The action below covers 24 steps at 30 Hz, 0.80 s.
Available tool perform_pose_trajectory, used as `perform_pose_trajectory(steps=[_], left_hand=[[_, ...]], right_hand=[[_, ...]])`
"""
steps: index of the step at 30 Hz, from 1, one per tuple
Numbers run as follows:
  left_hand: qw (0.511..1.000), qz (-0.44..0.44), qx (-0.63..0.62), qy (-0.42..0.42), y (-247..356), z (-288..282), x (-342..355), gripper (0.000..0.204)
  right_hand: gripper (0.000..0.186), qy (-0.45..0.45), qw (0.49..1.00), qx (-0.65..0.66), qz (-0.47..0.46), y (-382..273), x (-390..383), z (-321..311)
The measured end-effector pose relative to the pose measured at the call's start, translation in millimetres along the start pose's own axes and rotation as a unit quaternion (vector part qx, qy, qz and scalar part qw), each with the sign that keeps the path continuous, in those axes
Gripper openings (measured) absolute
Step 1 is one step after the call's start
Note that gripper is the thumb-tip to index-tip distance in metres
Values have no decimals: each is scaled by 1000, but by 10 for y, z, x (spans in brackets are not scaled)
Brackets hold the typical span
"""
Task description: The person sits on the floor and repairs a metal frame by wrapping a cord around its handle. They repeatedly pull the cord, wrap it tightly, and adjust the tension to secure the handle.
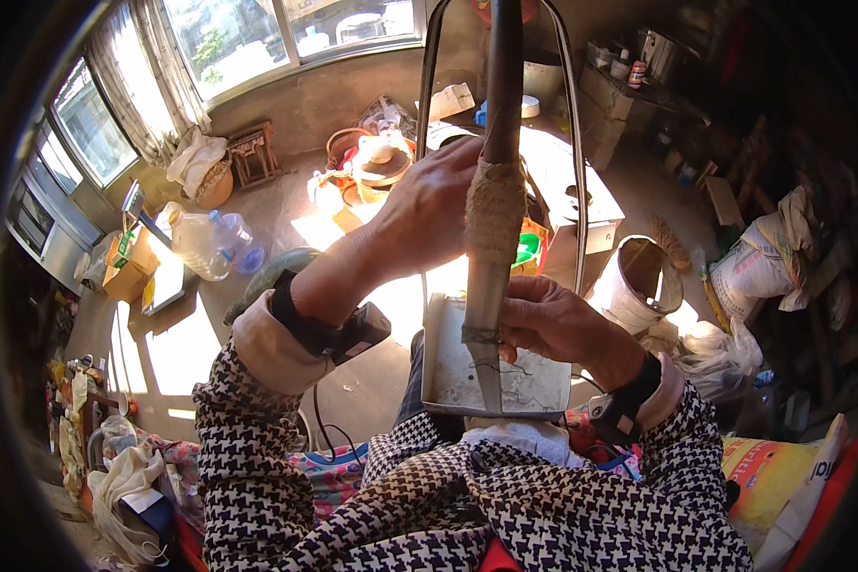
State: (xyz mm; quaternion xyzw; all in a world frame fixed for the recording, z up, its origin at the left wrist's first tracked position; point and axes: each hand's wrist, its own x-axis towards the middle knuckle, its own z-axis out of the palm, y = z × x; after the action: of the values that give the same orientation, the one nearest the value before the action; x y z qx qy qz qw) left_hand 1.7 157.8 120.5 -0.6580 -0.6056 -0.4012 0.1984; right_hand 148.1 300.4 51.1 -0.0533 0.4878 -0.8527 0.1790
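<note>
Pinching the cloth-wrapped pole (495, 214) by its pale lower part over the metal pan (536, 386), right hand (564, 324) has narrow purchase; left hand (427, 212) at wrap, fingertips hidden, grip can't tell; uneven support might let pole twist.

Beyond the left grip (429, 205), a wide window (224, 43) is set in a dull brown wall (353, 91), with a pale curtain (143, 86) at its left end and a smaller window (91, 119) farther left. Sunlight patches (162, 353) brighten the grey floor (281, 214) left of that grip. Past the right grip (567, 324), a worktop (601, 105) stands in a dim corner.
</note>
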Motion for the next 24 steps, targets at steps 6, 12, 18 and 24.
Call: perform_pose_trajectory(steps=[6,12,18,24], left_hand=[[886,-285,-45,363,149,-564,-116,25],[983,12,170,65,934,-437,-369,21],[914,32,394,-88,954,52,-199,26],[852,22,493,-172,1071,246,-55,23]], right_hand=[[19,-6,998,15,-61,84,-64,-38],[19,30,989,-8,-141,155,-37,-28],[20,30,979,-68,-193,155,-34,38],[18,100,937,-200,-267,188,-84,119]])
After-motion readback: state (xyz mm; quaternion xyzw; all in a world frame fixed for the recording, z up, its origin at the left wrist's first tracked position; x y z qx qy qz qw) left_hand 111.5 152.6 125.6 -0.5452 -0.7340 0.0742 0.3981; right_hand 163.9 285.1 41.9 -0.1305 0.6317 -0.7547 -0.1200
